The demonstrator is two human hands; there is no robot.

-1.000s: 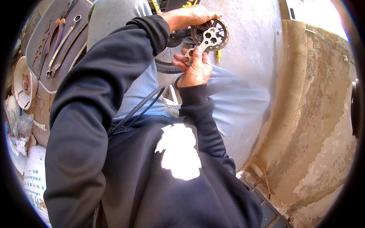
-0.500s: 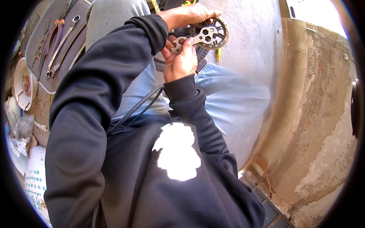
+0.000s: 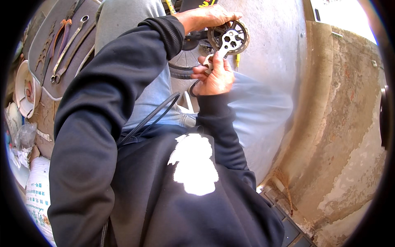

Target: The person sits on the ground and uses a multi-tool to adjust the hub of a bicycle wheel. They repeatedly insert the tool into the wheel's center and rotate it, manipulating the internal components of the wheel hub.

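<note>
My left hand reaches across the top of a small black spoked wheel, its fingers closed over the upper rim; part of the grip is hidden. In my right hand is a flat silver multi-hole wrench, pinched at its lower end. The wrench's holed head lies over the middle of the small wheel, tilted up to the right. Whether a hole sits round the nut, I cannot tell. Behind and below the hands shows a larger bicycle wheel with a black tyre.
A grey padded surface at the left bears a combination spanner, another wrench and pliers with orange and purple handles. Beside it are a white bowl-like container and a white sack. A worn wall rises at right.
My right hand has moved right and slightly down, swinging the wrench from nearly level to a steeper slant across the small wheel. My left hand stays at the rim.
</note>
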